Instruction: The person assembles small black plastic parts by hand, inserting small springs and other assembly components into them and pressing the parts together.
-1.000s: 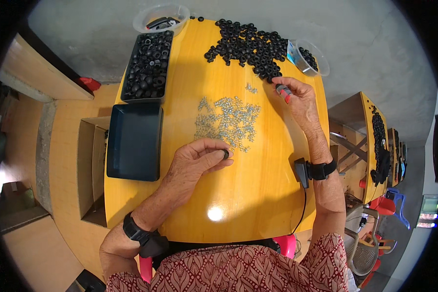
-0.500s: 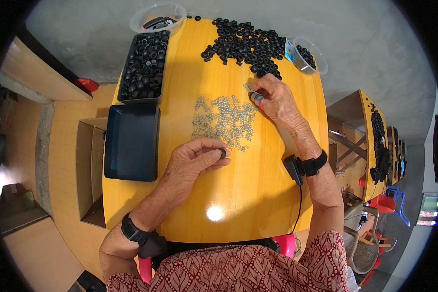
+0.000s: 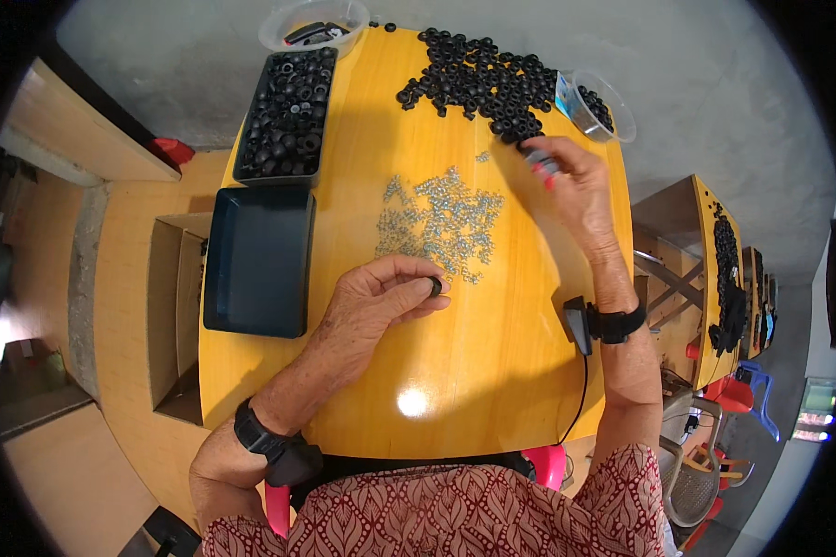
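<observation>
1. Here's the left hand (image 3: 376, 295), low over the middle of the yellow table (image 3: 492, 390), thumb and fingers closed in a narrow pinch on a small round black piece (image 3: 435, 287)
2. And the right hand (image 3: 582, 190) is farther out, its fingertips at the near edge of a heap of black pieces (image 3: 492, 79) — it's blurred there, so I can't tell whether it grips one or merely touches
3. One finger of that hand wears a grey and red wrapping (image 3: 542, 167)
4. Step in hand, as I judge it: the left holds its piece while the right picks at the heap; the next move seems to call for a light, exact pinch, since those pieces lie crowded
5. Just beyond the left fingertips, a spread of tiny silvery bits (image 3: 437, 218), with a little cluster (image 3: 482, 157) nearer the right hand
6. Left of the left hand sits a dark tray (image 3: 260, 269); beyond it a filled tray (image 3: 277, 181) of black pieces, then a clear bowl (image 3: 267, 35)
7. Beyond the right hand, a clear tub (image 3: 624, 125) with more black pieces
8. Around us — a grey wall (image 3: 186, 84) ahead of both hands, a cardboard box (image 3: 174, 306) off left, a side table (image 3: 704, 223) and a red chair (image 3: 732, 395) off right
</observation>
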Motion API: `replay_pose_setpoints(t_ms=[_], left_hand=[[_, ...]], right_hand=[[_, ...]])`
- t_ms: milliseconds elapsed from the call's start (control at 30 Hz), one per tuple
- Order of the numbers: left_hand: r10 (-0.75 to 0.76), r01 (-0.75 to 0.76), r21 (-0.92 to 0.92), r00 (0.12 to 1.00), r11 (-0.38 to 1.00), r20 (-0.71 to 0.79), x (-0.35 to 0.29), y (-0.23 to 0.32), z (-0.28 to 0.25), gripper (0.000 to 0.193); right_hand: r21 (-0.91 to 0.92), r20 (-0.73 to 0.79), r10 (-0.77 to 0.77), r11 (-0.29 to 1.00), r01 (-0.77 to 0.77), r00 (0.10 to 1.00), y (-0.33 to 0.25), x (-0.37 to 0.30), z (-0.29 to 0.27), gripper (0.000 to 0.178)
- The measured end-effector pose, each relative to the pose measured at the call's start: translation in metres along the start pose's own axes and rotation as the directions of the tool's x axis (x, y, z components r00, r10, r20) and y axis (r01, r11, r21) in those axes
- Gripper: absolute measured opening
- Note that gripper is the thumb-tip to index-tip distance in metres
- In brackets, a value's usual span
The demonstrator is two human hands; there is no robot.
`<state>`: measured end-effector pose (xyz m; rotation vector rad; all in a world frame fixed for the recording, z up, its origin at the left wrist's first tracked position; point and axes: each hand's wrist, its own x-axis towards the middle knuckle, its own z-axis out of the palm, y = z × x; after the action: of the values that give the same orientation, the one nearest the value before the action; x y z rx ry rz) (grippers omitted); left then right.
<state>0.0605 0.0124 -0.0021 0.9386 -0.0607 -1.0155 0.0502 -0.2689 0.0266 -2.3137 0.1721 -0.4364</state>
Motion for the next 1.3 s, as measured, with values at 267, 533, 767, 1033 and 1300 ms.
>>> replay_pose_setpoints(t_ms=[267, 533, 767, 1033, 1300], left_hand=[[0.010, -0.010, 0.009, 1.000, 1.000, 0.014, 0.000, -0.001, -0.002, 0.019], [-0.007, 0.007, -0.014, 1.000, 1.000, 0.015, 0.000, -0.001, 0.000, 0.020], [-0.008, 0.008, -0.020, 1.000, 1.000, 0.008, 0.000, 0.000, 0.000, 0.019], [0.009, -0.008, -0.025, 1.000, 1.000, 0.029, 0.001, -0.002, -0.003, 0.019], [0.029, -0.028, -0.039, 0.999, 0.999, 0.019, -0.001, -0.002, -0.001, 0.020]], right_hand=[[0.025, 0.054, 0.106, 0.994, -0.107, 0.993, -0.003, 0.005, 0.003, 0.019], [-0.131, 0.139, -0.096, 0.985, 0.115, 0.986, -0.022, 0.014, 0.012, 0.020], [-0.172, 0.340, -0.095, 0.972, 0.161, 0.935, -0.045, 0.003, 0.023, 0.023], [-0.070, 0.351, -0.070, 0.992, 0.101, 0.934, -0.027, 0.003, 0.028, 0.025], [0.427, 0.370, 0.072, 0.872, -0.238, 0.926, -0.029, -0.006, 0.012, 0.016]])
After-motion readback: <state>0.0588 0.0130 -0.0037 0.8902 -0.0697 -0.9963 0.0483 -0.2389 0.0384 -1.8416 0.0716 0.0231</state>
